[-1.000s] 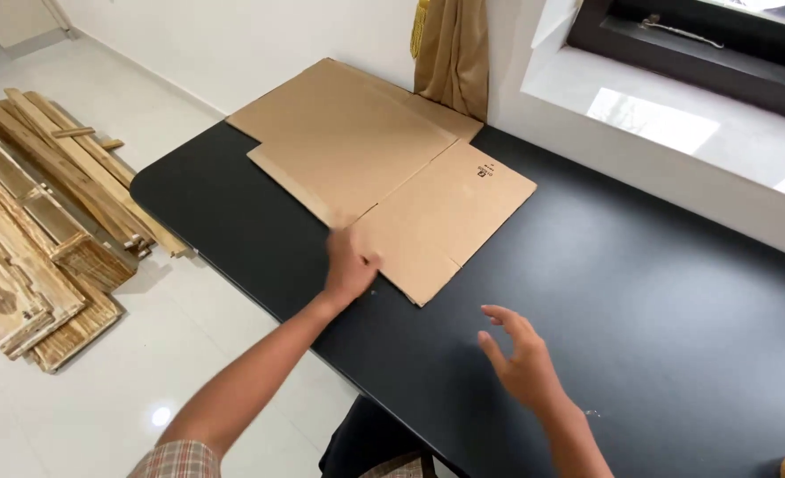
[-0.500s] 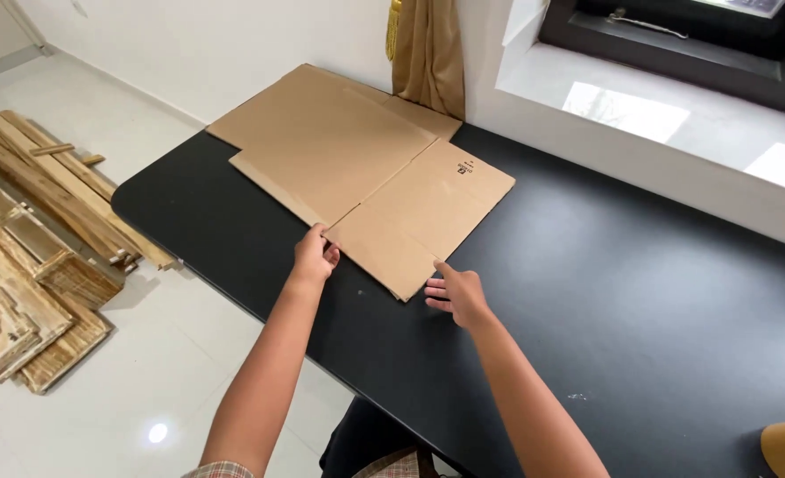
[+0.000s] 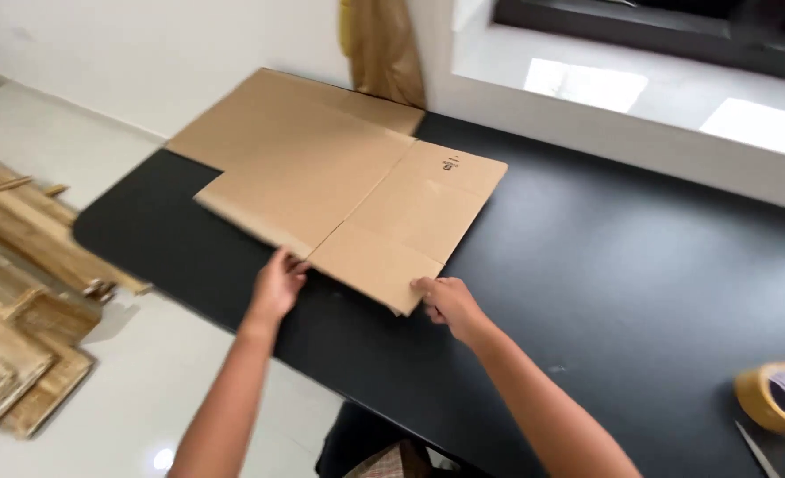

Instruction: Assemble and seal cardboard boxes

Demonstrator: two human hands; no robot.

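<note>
Both hands pinch the near edge of the flat brown cardboard sheet [image 3: 348,190] — left hand [image 3: 277,285] at the crease, right hand [image 3: 446,301] at the corner. Fingers closed lightly on the board — the black tabletop [image 3: 605,292] lies beneath.

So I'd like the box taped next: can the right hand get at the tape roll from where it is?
Probably yes: the right hand rests at the cardboard corner, and only bare black table lies between it and the tape roll.
</note>
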